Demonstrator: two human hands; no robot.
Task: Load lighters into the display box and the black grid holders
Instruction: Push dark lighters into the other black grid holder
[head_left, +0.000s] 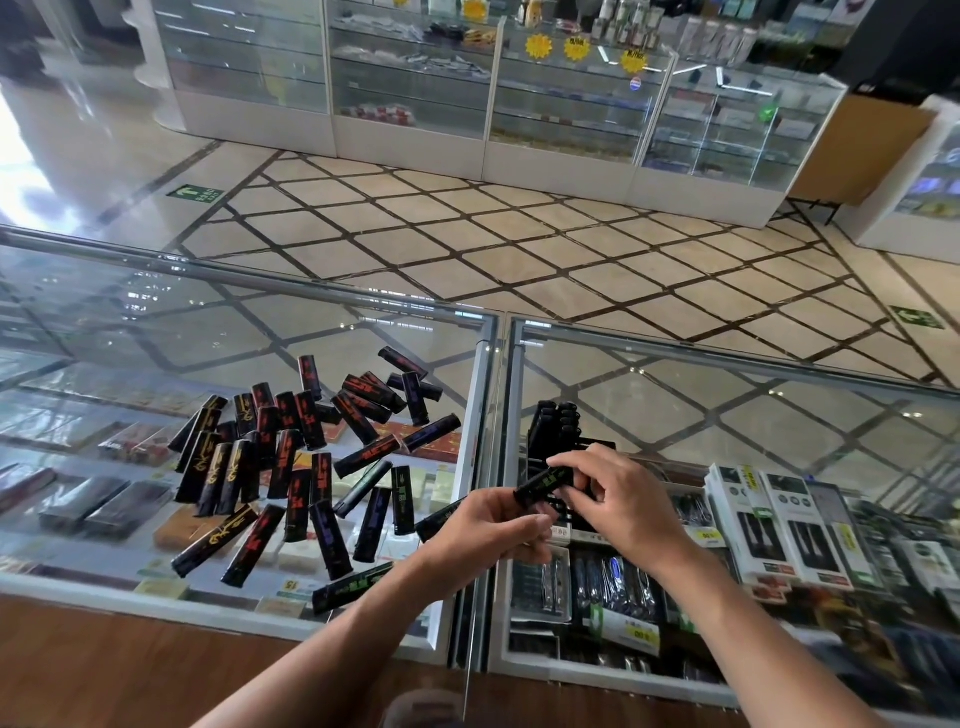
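On the left glass counter (104, 322), a loose pile of black lighters (291, 457) covers the middle and reaches toward the right edge. They lie flat at all angles, some overlapping, with gold, red, purple or green print. One lighter with green print (353, 587) lies alone near the front edge, close to the left forearm. Packs and price tags show on the shelves under the glass.

The left hand (498, 525) hangs over the seam between the two counters with its fingers curled round a dark lighter (441, 517). The end of that lighter sticks out to the left, over the left counter's right edge.

Just beside it, the right hand (613, 499) pinches a green-printed lighter (545, 483) at its upper end between thumb and fingertips. This lighter is tilted, and its lower end is just above the left hand's fingertips; I cannot tell whether they touch.

Behind both hands, near the left edge of the right glass counter (779, 415), stands the black grid holder (587, 446). A cluster of lighters (553, 421) stands upright in its far left part.

Farther right, white boxes (779, 519) stand under the glass inside the right counter.
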